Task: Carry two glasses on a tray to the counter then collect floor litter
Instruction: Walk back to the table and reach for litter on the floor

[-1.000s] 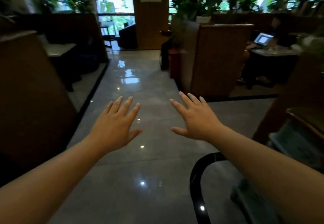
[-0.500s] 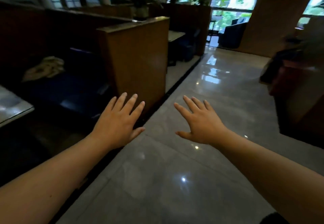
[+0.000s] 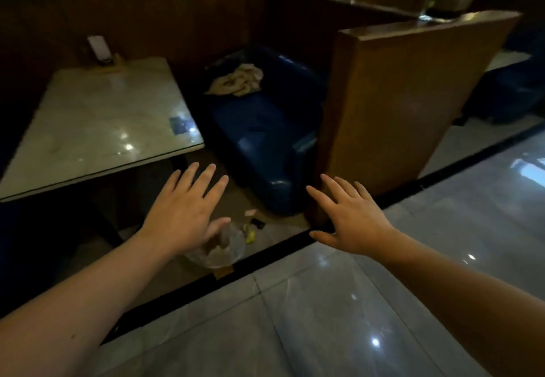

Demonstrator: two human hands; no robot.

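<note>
Litter lies on the brown booth floor below my hands: a crumpled clear plastic bag (image 3: pixel 219 248) with scraps inside, a yellow scrap (image 3: pixel 250 236), a small black piece (image 3: pixel 258 223) and a pale paper bit (image 3: pixel 250 213). My left hand (image 3: pixel 182 214) hovers flat, fingers spread, just above and left of the bag, partly covering it. My right hand (image 3: pixel 351 217) is also spread and holds nothing, over the black floor strip to the right of the litter. No tray or glasses are in view.
A pale marble table (image 3: pixel 97 123) stands at left. A blue sofa seat (image 3: pixel 265 140) with a crumpled beige cloth (image 3: pixel 237 81) sits behind the litter. A wooden partition (image 3: pixel 398 105) rises at right. Glossy grey floor tiles (image 3: pixel 383 317) lie in front.
The view has swung left from the aisle to the booth, bringing the table, sofa and floor litter into sight. Both hands stay spread and hold nothing.
</note>
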